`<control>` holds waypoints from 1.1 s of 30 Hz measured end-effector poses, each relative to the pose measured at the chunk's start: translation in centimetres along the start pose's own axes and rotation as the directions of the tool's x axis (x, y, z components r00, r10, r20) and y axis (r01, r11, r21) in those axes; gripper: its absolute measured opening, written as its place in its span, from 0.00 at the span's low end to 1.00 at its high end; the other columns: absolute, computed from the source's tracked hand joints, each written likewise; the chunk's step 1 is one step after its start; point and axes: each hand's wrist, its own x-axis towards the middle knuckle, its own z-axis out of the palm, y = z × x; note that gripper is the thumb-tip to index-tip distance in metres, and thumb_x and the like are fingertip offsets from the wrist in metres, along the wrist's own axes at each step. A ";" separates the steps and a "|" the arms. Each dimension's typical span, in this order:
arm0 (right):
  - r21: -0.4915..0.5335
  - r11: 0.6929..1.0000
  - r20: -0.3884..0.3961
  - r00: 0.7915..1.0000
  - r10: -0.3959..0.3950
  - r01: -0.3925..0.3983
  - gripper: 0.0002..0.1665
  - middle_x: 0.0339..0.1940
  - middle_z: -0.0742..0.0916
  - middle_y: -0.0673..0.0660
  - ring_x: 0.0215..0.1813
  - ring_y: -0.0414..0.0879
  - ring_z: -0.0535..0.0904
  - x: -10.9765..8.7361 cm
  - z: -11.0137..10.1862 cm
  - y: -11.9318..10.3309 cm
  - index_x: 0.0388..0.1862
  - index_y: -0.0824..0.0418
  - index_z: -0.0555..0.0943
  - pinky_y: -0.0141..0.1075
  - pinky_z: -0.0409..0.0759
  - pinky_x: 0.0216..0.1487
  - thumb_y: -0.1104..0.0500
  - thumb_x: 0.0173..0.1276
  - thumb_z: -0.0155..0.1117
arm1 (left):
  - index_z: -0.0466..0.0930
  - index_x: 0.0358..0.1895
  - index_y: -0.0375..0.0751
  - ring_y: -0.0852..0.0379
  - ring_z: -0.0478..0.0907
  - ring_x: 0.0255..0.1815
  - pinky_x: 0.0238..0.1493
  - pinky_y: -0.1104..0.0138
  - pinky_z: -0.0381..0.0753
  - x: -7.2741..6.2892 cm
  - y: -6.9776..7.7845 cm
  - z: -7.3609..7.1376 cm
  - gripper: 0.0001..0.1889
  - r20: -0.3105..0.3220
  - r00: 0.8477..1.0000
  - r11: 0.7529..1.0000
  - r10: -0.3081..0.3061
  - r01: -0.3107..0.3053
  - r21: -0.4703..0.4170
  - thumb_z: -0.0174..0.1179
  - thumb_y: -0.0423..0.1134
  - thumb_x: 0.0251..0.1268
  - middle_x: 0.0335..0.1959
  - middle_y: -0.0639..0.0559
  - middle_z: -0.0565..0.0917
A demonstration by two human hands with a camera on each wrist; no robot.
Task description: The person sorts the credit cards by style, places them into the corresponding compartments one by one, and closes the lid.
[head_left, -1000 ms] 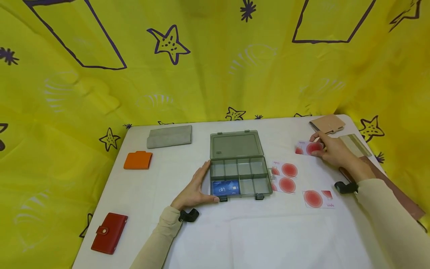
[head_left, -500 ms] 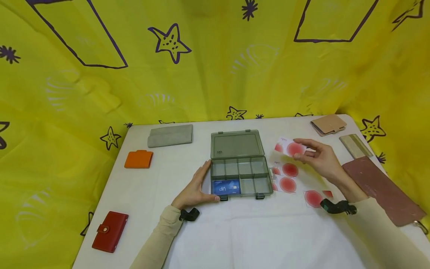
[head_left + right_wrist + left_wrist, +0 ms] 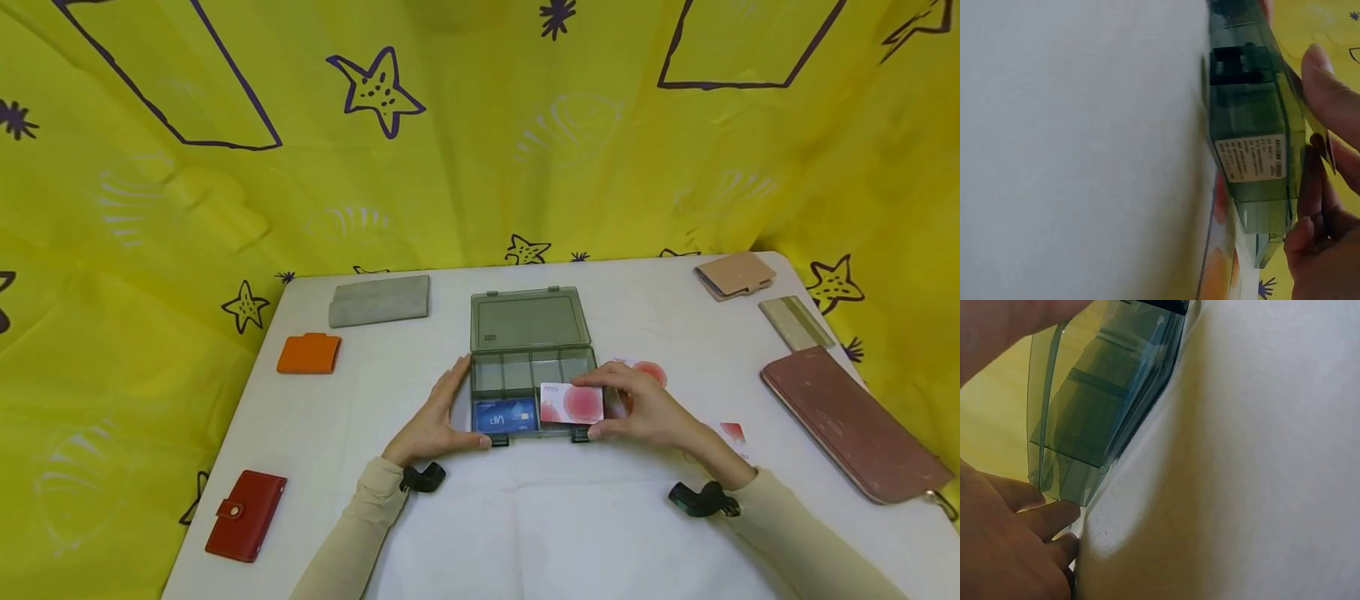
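My right hand [image 3: 637, 408] pinches a white card with pink circles [image 3: 572, 403] over the front right part of the green transparent box [image 3: 504, 372]. In the right wrist view, the card [image 3: 1324, 140] appears nearly edge-on between thumb and fingers, close over the box wall. My left hand [image 3: 431, 421] rests against the box's left side, fingers straight along it and thumb by the front latch. The box's lid [image 3: 529, 323] lies folded back. A blue VIP card [image 3: 504, 416] lies in the front left compartment. Behind the right hand, another pink card [image 3: 651, 370] is partly hidden.
By the right wrist lies a partly covered pink card [image 3: 732, 433]. A grey wallet [image 3: 379, 302], an orange card holder [image 3: 308, 354] and a red wallet [image 3: 246, 517] lie left. On the right are a tan wallet [image 3: 735, 276], a beige holder [image 3: 795, 323] and a brown pouch [image 3: 855, 425].
My right hand has brought the pinched pink card from the right of the table leftward and nearer, over the box. My left hand has stayed by the box.
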 end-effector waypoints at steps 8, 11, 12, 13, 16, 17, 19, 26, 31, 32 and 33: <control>-0.117 0.993 0.028 0.999 0.026 -0.023 0.46 0.65 0.80 0.58 0.62 0.51 0.75 -0.1 -0.6 -0.8 0.72 0.57 0.80 0.41 0.81 0.51 0.53 0.54 0.89 | 0.38 0.89 0.54 0.37 0.35 0.90 0.86 0.37 0.39 0.1 0.4 0.0 0.70 0.004 1.000 1.000 0.003 -0.003 0.001 0.84 0.49 0.51 0.90 0.44 0.41; -0.099 0.992 -0.004 0.996 0.084 -0.084 0.47 0.63 0.82 0.58 0.58 0.52 0.77 -0.3 -2.6 -0.3 0.74 0.58 0.78 0.38 0.82 0.51 0.58 0.56 0.87 | 0.37 0.89 0.52 0.37 0.35 0.90 0.86 0.37 0.40 0.1 0.3 0.1 0.70 0.007 1.000 1.000 0.009 -0.009 0.011 0.84 0.49 0.51 0.90 0.43 0.40; -0.104 0.989 -0.017 0.994 0.107 -0.108 0.47 0.62 0.83 0.58 0.57 0.52 0.78 -0.4 -3.4 0.1 0.75 0.58 0.77 0.37 0.82 0.52 0.60 0.56 0.87 | 0.37 0.89 0.52 0.37 0.35 0.90 0.86 0.37 0.40 0.1 0.3 0.1 0.70 0.007 1.000 1.000 0.010 -0.010 0.014 0.83 0.49 0.52 0.90 0.43 0.40; -0.114 0.984 -0.027 0.991 0.132 -0.134 0.47 0.61 0.85 0.58 0.56 0.52 0.79 -0.5 -4.1 0.5 0.75 0.58 0.77 0.37 0.81 0.51 0.62 0.56 0.86 | 0.37 0.89 0.52 0.36 0.35 0.90 0.86 0.37 0.40 0.1 0.3 0.0 0.70 0.007 1.000 1.000 0.010 -0.010 0.015 0.83 0.49 0.52 0.90 0.43 0.40; -0.168 0.962 -0.020 0.976 0.215 -0.216 0.49 0.60 0.87 0.59 0.57 0.54 0.79 -0.8 -6.2 2.0 0.77 0.58 0.74 0.45 0.81 0.56 0.64 0.57 0.85 | 0.37 0.89 0.53 0.37 0.35 0.90 0.86 0.37 0.40 0.0 0.2 0.0 0.69 0.002 1.000 1.000 0.005 -0.005 0.017 0.83 0.49 0.52 0.90 0.43 0.40; -0.186 0.953 -0.009 0.970 0.242 -0.239 0.50 0.60 0.87 0.60 0.58 0.55 0.79 -0.9 -6.6 2.5 0.78 0.59 0.73 0.50 0.80 0.57 0.63 0.57 0.85 | 0.37 0.89 0.53 0.37 0.35 0.90 0.86 0.37 0.40 0.0 0.2 0.0 0.69 0.001 1.000 1.000 0.003 -0.003 0.016 0.83 0.49 0.52 0.90 0.43 0.41; -0.216 0.937 0.019 0.958 0.285 -0.275 0.49 0.61 0.87 0.61 0.61 0.57 0.79 -1.2 -7.3 3.5 0.77 0.59 0.74 0.60 0.79 0.63 0.61 0.58 0.85 | 0.37 0.89 0.54 0.38 0.35 0.90 0.86 0.38 0.40 0.0 0.2 0.0 0.69 0.000 1.000 1.000 0.001 -0.002 0.016 0.83 0.49 0.52 0.90 0.44 0.41; -0.230 0.926 0.048 0.947 0.317 -0.298 0.37 0.60 0.86 0.62 0.63 0.62 0.79 -1.4 -7.4 4.8 0.69 0.62 0.82 0.67 0.75 0.68 0.63 0.60 0.83 | 0.37 0.89 0.54 0.37 0.36 0.90 0.86 0.36 0.41 0.0 0.2 0.0 0.69 0.003 1.000 1.000 0.001 -0.001 0.012 0.83 0.49 0.52 0.90 0.43 0.41; -0.259 0.912 0.034 0.941 0.337 -0.317 0.34 0.52 0.88 0.59 0.54 0.55 0.81 -1.1 -7.4 5.0 0.63 0.62 0.84 0.50 0.82 0.60 0.61 0.58 0.86 | 0.37 0.89 0.54 0.37 0.34 0.90 0.86 0.37 0.39 0.0 0.1 0.0 0.69 0.006 1.000 1.000 -0.006 0.006 0.019 0.83 0.49 0.53 0.90 0.44 0.40; -0.264 0.912 0.032 0.943 0.332 -0.313 0.34 0.50 0.87 0.58 0.51 0.53 0.80 -1.1 -7.4 5.1 0.62 0.62 0.84 0.45 0.81 0.57 0.60 0.57 0.86 | 0.37 0.89 0.54 0.37 0.34 0.90 0.86 0.38 0.38 -0.1 0.1 0.0 0.69 0.006 1.000 1.000 -0.009 0.009 0.019 0.83 0.49 0.53 0.90 0.44 0.41; -0.267 0.912 0.027 0.944 0.329 -0.310 0.33 0.47 0.87 0.56 0.49 0.51 0.78 -1.1 -7.4 5.2 0.60 0.62 0.84 0.40 0.80 0.54 0.59 0.56 0.87 | 0.37 0.89 0.54 0.37 0.34 0.90 0.86 0.37 0.39 -0.1 0.1 0.0 0.69 0.006 1.000 1.000 -0.009 0.009 0.020 0.83 0.49 0.53 0.90 0.44 0.41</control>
